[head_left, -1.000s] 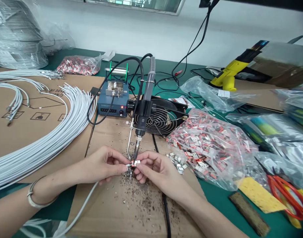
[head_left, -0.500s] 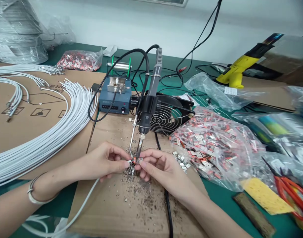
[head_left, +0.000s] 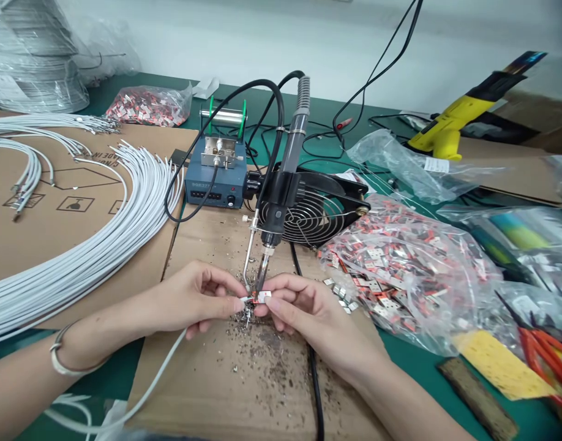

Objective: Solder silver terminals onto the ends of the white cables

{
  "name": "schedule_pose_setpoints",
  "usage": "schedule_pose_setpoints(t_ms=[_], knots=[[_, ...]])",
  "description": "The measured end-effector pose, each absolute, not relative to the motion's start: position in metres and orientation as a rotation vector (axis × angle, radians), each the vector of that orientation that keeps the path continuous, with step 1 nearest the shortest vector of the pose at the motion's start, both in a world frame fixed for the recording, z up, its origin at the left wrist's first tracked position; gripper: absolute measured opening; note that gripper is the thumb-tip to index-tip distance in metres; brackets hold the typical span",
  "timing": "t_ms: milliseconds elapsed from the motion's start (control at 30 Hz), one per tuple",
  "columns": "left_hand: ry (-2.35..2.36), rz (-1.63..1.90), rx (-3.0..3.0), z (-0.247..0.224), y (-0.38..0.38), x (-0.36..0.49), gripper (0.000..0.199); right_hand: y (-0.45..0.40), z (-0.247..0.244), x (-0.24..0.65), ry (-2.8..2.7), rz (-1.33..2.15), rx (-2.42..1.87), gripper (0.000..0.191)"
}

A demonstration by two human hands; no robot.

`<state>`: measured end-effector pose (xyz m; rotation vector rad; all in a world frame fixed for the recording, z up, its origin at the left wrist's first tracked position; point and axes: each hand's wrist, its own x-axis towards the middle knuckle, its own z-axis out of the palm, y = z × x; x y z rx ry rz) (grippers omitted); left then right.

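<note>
My left hand (head_left: 207,300) pinches a white cable (head_left: 164,361) near its end; the rest of the cable hangs down to the lower left. Between the fingertips of my right hand (head_left: 297,306) is a small white-and-orange connector piece (head_left: 264,296). Cable end and connector meet right under the tip of a soldering iron (head_left: 274,220), which a stand holds pointing downward. A thin metal feed tube (head_left: 249,254) comes down beside the tip. Whether the tip touches the joint I cannot tell. Solder bits (head_left: 248,318) litter the cardboard beneath.
Behind stand a blue solder feeder (head_left: 212,177), a solder spool (head_left: 223,116) and a black fan (head_left: 327,214). Bundled white cables (head_left: 101,263) lie left. To the right are a bag of connectors (head_left: 400,263), yellow sponge (head_left: 504,364), orange-handled scissors (head_left: 545,355) and yellow heat gun (head_left: 446,128).
The view has shifted slightly. My right thumb sits a little farther right, showing more of the connector's white face. Both hands keep their hold near the iron tip.
</note>
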<state>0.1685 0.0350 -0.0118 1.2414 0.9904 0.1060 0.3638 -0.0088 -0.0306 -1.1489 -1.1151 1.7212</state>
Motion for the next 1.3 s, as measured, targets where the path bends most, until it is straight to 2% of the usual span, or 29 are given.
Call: schedule_pose_setpoints(t_ms=[167, 733, 1300], knots=[[0.966, 0.116, 1.186, -0.012, 0.036, 0.17, 0.038, -0.009, -0.029, 0.363, -1.126, 1.696, -1.161, 0.028], [1.046, 0.092, 1.254, -0.016, 0.035, 0.171, 0.044, -0.009, -0.026, 0.359, -1.131, 1.648, -1.231, 0.032], [1.041, 0.048, 1.285, -0.004, 0.035, 0.171, 0.042, -0.011, -0.026, 0.361, -1.157, 1.691, -1.114, 0.019]])
